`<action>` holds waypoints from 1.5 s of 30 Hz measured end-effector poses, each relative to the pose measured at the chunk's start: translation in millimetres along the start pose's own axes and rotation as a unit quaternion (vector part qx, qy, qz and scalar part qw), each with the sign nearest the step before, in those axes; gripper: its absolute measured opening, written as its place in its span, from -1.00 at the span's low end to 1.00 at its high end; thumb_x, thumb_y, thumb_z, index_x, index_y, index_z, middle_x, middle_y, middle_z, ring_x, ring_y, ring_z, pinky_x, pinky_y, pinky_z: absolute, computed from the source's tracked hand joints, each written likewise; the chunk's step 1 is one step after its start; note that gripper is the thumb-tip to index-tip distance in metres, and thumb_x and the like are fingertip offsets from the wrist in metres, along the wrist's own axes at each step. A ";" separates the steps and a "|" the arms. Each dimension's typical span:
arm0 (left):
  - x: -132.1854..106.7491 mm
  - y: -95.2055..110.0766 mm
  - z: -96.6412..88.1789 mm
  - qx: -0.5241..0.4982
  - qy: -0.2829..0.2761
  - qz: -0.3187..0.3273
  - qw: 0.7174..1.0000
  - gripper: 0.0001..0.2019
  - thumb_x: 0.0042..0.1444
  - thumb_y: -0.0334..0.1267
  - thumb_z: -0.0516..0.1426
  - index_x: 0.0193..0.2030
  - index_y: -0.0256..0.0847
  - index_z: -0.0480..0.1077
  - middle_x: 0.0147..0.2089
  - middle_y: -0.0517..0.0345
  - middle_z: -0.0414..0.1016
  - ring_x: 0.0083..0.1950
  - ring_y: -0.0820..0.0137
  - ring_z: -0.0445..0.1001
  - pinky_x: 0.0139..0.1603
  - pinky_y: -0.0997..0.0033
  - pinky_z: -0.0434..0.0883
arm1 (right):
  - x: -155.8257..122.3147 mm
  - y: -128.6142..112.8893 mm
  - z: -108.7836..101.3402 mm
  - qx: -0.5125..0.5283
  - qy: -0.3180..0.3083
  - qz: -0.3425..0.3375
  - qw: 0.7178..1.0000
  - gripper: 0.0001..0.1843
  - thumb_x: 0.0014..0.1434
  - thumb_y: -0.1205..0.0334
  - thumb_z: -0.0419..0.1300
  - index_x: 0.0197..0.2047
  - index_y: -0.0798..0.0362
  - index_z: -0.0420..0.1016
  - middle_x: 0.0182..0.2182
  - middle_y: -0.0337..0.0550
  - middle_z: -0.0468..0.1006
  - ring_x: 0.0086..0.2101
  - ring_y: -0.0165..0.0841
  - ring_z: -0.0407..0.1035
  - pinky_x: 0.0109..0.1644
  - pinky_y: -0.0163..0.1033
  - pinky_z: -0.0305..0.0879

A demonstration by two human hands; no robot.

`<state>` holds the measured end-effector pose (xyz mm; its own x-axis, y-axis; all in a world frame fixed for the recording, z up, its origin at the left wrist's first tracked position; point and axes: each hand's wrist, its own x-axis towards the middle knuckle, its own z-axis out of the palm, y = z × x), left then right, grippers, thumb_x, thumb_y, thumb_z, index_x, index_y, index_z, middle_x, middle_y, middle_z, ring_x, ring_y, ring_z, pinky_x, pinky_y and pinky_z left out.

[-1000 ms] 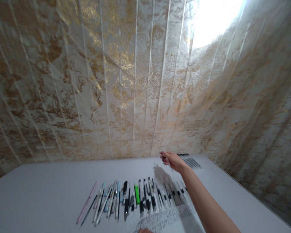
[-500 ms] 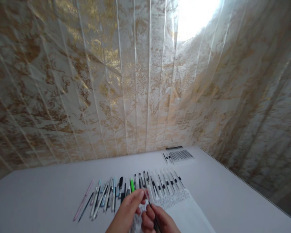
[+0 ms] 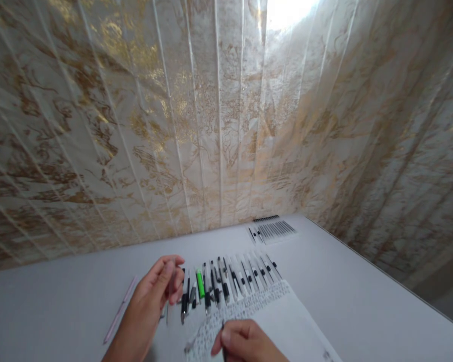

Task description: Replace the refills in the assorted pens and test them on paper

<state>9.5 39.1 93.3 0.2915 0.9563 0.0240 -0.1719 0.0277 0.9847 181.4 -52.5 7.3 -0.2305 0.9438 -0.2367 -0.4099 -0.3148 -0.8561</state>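
My left hand (image 3: 151,296) hovers over the left part of a row of pens (image 3: 226,276) on the white table (image 3: 60,311), its fingers curled and pinched together near a pen cap; what they hold is hidden. My right hand (image 3: 245,342) is closed around a thin dark pen (image 3: 222,329), its tip over a white sheet of paper (image 3: 279,322) covered with small scribbles along its upper edge. A green pen (image 3: 200,283) lies in the row right of my left hand. A pink pen (image 3: 119,314) lies at the row's left end.
A second, tidy group of dark pens (image 3: 274,230) lies at the far right of the table next to the wall. Gold-patterned white curtains (image 3: 211,125) hang behind and to the right. The table's right edge (image 3: 381,276) runs diagonally.
My right hand came back from the far pen group and now holds a pen over the paper. My left hand rose and moved left over the pen row. The view tilted down.
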 end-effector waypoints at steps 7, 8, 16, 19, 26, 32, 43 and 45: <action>-27.6 -19.2 12.3 0.327 -0.250 -0.003 0.911 -0.73 0.28 -0.08 -0.03 -0.08 -0.05 0.44 -0.38 0.27 0.39 -0.26 0.33 0.41 -0.17 0.46 0.24 | -21.7 -44.7 -7.5 -0.050 0.237 -0.227 0.943 -0.52 0.05 -0.21 0.29 -0.29 0.09 0.51 -0.62 -0.37 0.31 -0.68 -0.61 -0.14 -0.64 -0.40 -0.26; -30.0 -20.5 16.3 0.327 -0.249 -0.003 0.912 -0.73 0.28 -0.09 -0.04 -0.08 -0.05 0.43 -0.36 0.26 0.40 -0.25 0.32 0.41 -0.15 0.46 0.25 | -23.2 -44.6 -7.8 -0.063 0.247 -0.241 0.936 -0.53 0.08 -0.21 0.27 -0.28 0.09 0.52 -0.62 -0.35 0.31 -0.68 -0.59 -0.12 -0.63 -0.40 -0.25; -29.1 -18.2 25.4 0.281 -0.303 -0.010 0.911 -0.77 0.25 -0.14 -0.02 -0.17 -0.12 0.42 -0.40 0.29 0.33 -0.30 0.38 0.33 -0.21 0.49 0.21 | -20.6 -28.3 -6.5 -0.179 0.236 -0.285 0.912 -0.60 0.17 -0.14 0.20 -0.29 0.03 0.61 -0.60 -0.26 0.39 -0.64 -0.47 0.07 -0.56 -0.32 0.01; -28.8 -21.5 27.5 0.228 -0.320 -0.011 0.920 -0.76 0.25 -0.10 0.01 -0.24 -0.17 0.42 -0.40 0.27 0.31 -0.31 0.39 0.30 -0.21 0.47 0.20 | -18.2 -25.3 -4.8 -0.192 0.192 -0.273 0.923 -0.64 0.15 -0.11 0.24 -0.30 0.02 0.64 -0.54 -0.20 0.47 -0.57 -0.43 0.20 -0.47 -0.30 0.14; -15.6 -45.9 27.0 0.023 -0.234 -0.075 0.969 -0.56 0.19 0.17 0.07 -0.19 -0.24 0.37 -0.49 0.31 0.29 -0.51 0.51 0.17 -0.43 0.52 0.16 | -15.2 -34.8 -3.4 0.234 0.153 -0.096 0.955 -0.57 -0.15 0.05 0.44 -0.23 0.12 0.62 -0.44 -0.23 0.45 -0.57 -0.54 0.23 -0.57 -0.43 0.13; -20.3 -47.7 27.5 0.090 -0.225 -0.060 0.968 -0.54 0.15 0.23 0.05 -0.24 -0.18 0.33 -0.53 0.38 0.16 -0.55 0.53 0.03 -0.54 0.55 0.05 | -13.7 -32.4 -5.6 0.332 0.135 -0.081 0.930 -0.50 -0.47 0.67 0.16 -0.37 0.16 0.62 -0.36 -0.08 0.62 -0.26 -0.34 0.52 -0.08 -0.36 0.40; -37.7 -39.8 40.5 0.424 -0.162 0.100 0.885 -0.94 0.12 -0.25 0.07 -0.32 -0.12 0.36 -0.47 0.32 0.33 -0.45 0.43 0.31 -0.40 0.52 0.24 | -6.9 -14.3 8.8 0.320 0.122 -0.105 0.934 -0.57 -0.30 0.28 0.58 -0.31 0.14 0.60 -0.39 -0.08 0.66 -0.35 -0.32 0.54 -0.27 -0.31 0.39; -40.3 -46.3 41.3 0.455 -0.175 0.131 0.863 -0.83 0.09 -0.35 0.07 -0.19 -0.06 0.41 -0.27 0.25 0.52 -0.31 0.39 0.47 -0.28 0.51 0.34 | -3.0 -7.9 10.0 0.323 0.116 -0.109 0.933 -0.60 -0.29 0.23 0.58 -0.34 0.11 0.61 -0.45 -0.11 0.65 -0.47 -0.36 0.50 -0.38 -0.32 0.35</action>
<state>44.6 -12.7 53.8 0.6486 0.7439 0.1610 0.4882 -0.5689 0.6619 176.6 -53.8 19.3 0.0874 0.9650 -0.2473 -0.8888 -0.0366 -0.4569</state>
